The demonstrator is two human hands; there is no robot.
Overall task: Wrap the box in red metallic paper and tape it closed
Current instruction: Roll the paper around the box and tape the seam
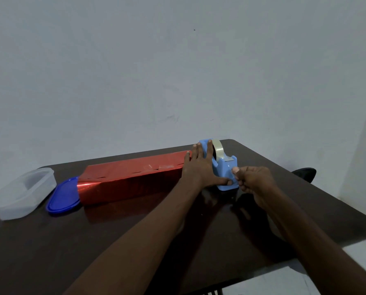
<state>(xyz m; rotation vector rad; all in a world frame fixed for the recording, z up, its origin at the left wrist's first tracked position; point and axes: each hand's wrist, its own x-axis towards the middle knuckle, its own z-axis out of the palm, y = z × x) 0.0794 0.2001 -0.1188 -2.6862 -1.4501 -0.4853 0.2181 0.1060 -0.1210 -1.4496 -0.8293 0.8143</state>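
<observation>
A long box wrapped in red metallic paper (pixel 131 179) lies across the dark table, with strips of clear tape along its top seam. Its left end of paper stands open over a blue lid. At the box's right end sits a light blue tape dispenser (pixel 225 169) with a roll of clear tape (pixel 217 149). My left hand (pixel 201 167) lies flat over the dispenser's left side, fingers spread, thumb against its front. My right hand (pixel 254 184) is just right of the dispenser, thumb and fingers pinched on a short piece of tape at the cutter end.
A clear plastic container (pixel 22 193) stands at the table's far left, with its blue lid (pixel 63 198) beside it under the paper's end. The dark wooden table (pixel 135 241) ends close on the right. A dark object (pixel 304 173) shows beyond the right edge.
</observation>
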